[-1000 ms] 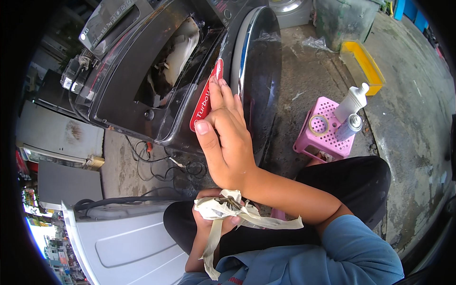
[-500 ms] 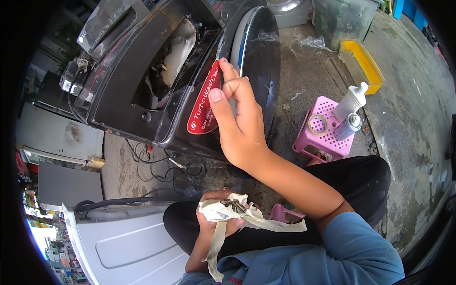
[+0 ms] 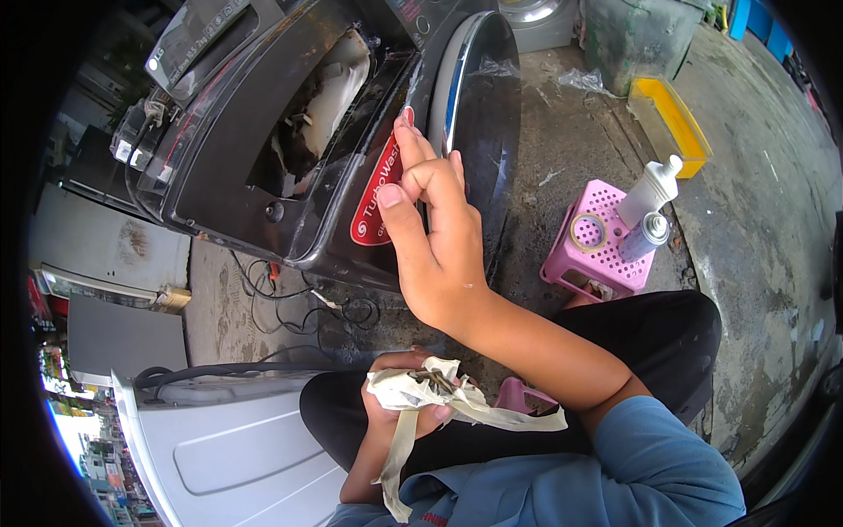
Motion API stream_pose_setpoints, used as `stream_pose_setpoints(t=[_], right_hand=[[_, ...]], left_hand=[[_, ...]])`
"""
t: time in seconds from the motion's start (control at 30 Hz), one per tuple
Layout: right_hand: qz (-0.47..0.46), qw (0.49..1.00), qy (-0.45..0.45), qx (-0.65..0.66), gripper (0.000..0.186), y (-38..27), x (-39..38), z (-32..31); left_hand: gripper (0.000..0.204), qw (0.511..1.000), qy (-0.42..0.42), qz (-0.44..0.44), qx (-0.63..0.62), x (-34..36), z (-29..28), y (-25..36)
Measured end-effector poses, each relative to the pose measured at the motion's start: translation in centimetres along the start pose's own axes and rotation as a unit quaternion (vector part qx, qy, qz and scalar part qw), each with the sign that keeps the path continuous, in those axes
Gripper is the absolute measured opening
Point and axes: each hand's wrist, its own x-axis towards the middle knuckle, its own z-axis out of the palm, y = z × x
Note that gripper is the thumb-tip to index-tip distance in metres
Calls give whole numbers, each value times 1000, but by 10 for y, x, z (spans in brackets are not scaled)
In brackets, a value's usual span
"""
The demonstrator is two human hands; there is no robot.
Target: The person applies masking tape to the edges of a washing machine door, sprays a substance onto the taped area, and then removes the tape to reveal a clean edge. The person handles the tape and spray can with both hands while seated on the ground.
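Note:
My right hand (image 3: 437,237) rests its fingertips on the red sticker (image 3: 373,209) along the front of a dark washing machine (image 3: 219,158), beside its round, glossy door (image 3: 483,114) with a chrome rim. The fingers are apart and partly bent, with nothing held. Low in the picture my left hand (image 3: 386,404) is closed around a crumpled wad of cream masking tape (image 3: 399,389); long strips hang from it and some thin dark pieces poke out of its top. The machine has a ragged opening (image 3: 320,105) with pale material inside.
A pink stool (image 3: 606,263) holds a white bottle (image 3: 641,198), a spray can (image 3: 641,241) and a tape roll (image 3: 587,230). A yellow bin (image 3: 680,136) stands behind it. Cables (image 3: 299,316) lie below the machine. A white appliance panel (image 3: 237,457) is at my left, my knees beneath me.
My right hand shifted right and down along the sticker, uncovering more of it, then moved slightly back up, with its fingertips now higher on it. My left hand and the tape barely moved.

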Motion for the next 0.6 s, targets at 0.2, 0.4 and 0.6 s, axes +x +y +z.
stream_pose_setpoints(t=[0.2, 0.4, 0.6], right_hand=[[59, 994, 6, 96, 20, -3, -7, -4], [-16, 971, 162, 174, 37, 17, 26, -13], [102, 986, 133, -26, 88, 36, 46, -9]], left_hand=[[59, 997, 30, -41, -59, 5, 11, 10], [67, 998, 39, -27, -40, -1, 6, 6], [67, 999, 20, -24, -35, 1, 8, 5]])
